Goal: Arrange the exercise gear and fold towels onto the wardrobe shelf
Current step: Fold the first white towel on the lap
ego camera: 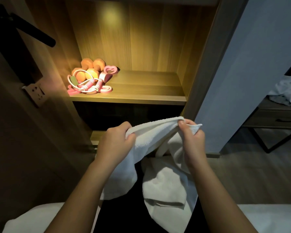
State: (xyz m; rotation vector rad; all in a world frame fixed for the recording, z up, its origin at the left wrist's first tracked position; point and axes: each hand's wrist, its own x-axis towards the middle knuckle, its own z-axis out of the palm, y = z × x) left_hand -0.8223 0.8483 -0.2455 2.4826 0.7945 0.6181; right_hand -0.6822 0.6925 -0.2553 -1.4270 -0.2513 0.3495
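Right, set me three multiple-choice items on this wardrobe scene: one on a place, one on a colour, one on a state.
1. Where on the lit shelf does the exercise gear lie?
A. left end
B. middle
C. right end

2. What colour are the dumbbells?
A. blue
B. orange
C. black

3. What state is the towel in?
A. folded on the shelf
B. lying untouched on the floor
C. held up, hanging loose

Answers:
1 A: the gear is heaped against the shelf's left wall.
2 B: the heads glow orange among the pink cords.
3 C: the left grip and right grip pinch its top edge while the rest hangs down.
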